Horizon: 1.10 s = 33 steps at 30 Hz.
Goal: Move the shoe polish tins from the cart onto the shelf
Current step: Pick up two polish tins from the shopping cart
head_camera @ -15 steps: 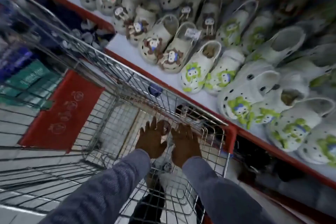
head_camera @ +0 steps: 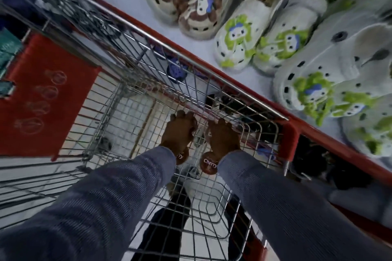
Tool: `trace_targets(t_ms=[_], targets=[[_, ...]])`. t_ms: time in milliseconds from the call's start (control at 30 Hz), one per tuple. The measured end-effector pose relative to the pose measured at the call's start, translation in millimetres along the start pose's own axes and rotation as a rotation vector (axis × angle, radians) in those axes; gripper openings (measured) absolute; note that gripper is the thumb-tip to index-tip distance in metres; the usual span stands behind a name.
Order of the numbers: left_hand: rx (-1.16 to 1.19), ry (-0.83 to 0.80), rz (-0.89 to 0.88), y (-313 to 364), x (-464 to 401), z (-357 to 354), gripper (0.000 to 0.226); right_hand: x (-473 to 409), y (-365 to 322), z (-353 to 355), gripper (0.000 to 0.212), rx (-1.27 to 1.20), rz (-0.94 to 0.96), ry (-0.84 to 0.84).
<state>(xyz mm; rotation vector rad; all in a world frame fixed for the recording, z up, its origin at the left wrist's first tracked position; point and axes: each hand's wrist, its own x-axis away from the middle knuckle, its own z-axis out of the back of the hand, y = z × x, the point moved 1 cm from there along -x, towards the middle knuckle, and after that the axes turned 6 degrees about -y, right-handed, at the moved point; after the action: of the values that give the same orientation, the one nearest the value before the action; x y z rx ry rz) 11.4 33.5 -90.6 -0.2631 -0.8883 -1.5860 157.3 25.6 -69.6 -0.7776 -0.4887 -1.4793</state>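
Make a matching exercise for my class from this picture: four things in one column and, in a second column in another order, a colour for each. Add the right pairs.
Column 1
1. the tin in the right hand
2. the person's sleeves
3. the panel on the cart's left side
4. the cartoon figure on the white clogs nearest the cart

Column 2
A. red
B. green
C. brown with white "Cherry" lettering
D. blue-grey

Pairs: 1-C, 2-D, 3-A, 4-B
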Motion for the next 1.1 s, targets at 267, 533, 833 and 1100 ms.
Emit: trace_targets(t_ms=[267,533,833,1100], targets=[[-0.082,0.064,0.018,14,60,43,0.062,40,4,16,0.062,-0.191,-0.007,-0.023],[0.006,0.076,0.146,-1,50,29,0.068,19,-28,-24,0.056,-0.003,0.147,-0.078],[0.053,0.204,0.156,3,90,52,0.065,51,-32,24,0.073,-0.097,0.092,-0.019],[0.355,0.545,-0.076,77,210,174,0.023,217,-26,208,0.062,-0.294,0.236,0.253]])
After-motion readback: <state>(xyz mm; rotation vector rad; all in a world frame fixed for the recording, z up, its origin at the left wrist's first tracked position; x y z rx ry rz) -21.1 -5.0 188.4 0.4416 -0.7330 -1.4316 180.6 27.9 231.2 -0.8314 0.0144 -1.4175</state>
